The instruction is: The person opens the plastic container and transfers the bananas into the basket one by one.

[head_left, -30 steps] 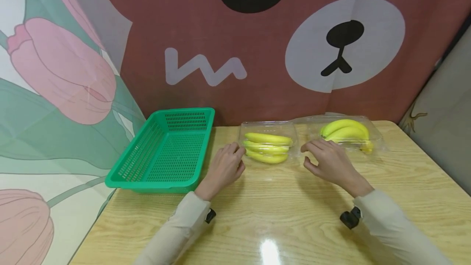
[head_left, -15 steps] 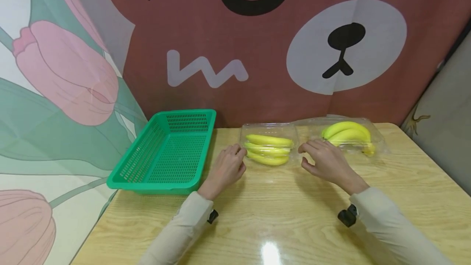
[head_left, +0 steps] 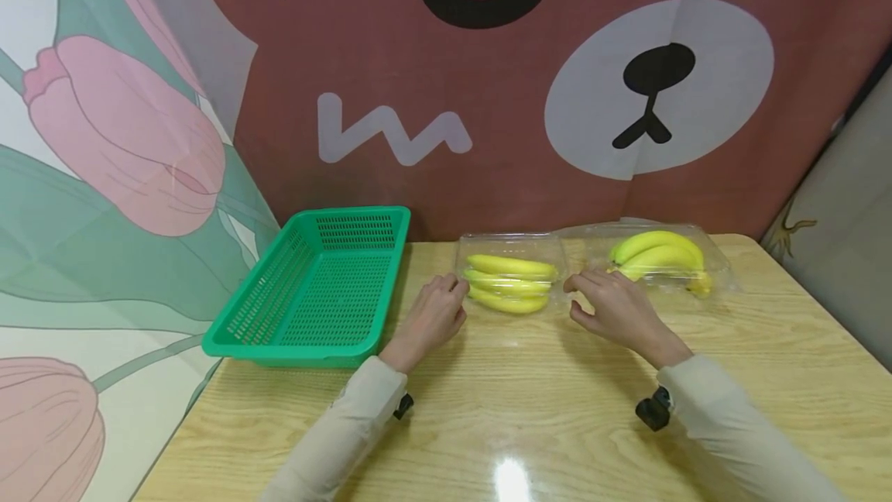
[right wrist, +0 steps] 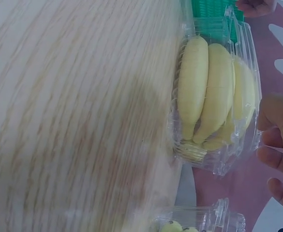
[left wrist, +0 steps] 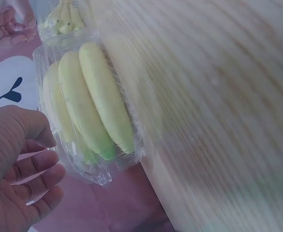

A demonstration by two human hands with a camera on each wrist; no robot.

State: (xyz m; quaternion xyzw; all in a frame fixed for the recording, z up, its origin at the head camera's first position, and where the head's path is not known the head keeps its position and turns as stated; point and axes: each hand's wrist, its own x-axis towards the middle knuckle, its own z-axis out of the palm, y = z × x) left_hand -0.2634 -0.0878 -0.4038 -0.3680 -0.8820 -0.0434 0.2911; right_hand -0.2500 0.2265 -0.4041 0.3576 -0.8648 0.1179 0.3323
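Note:
In the head view, a clear plastic clamshell box (head_left: 512, 242) with a bunch of yellow bananas (head_left: 512, 266) inside stands near the back of the table. My left hand (head_left: 433, 316) hovers at its left end, fingers loosely bent, fingertips right by the rim. On the opposite end my right hand (head_left: 616, 312) has bent fingers and the thumb apart, the fingertips close to the box's corner. The left wrist view shows the box (left wrist: 90, 111) beside my thumb and fingers, which grip nothing. Seen from the right wrist, the box (right wrist: 214, 96) also lies just past my fingertips.
A green plastic basket (head_left: 327, 351) with slotted walls stands at the left of the table (head_left: 557, 424). Further right, behind my right hand, is a second clear box holding more bananas (head_left: 662, 254). A printed cloth (head_left: 488, 192) hangs along the back edge.
My right hand has drifted slightly left, nearer the middle box. The left hand stays almost in place, and the boxes, bananas and basket have not moved.

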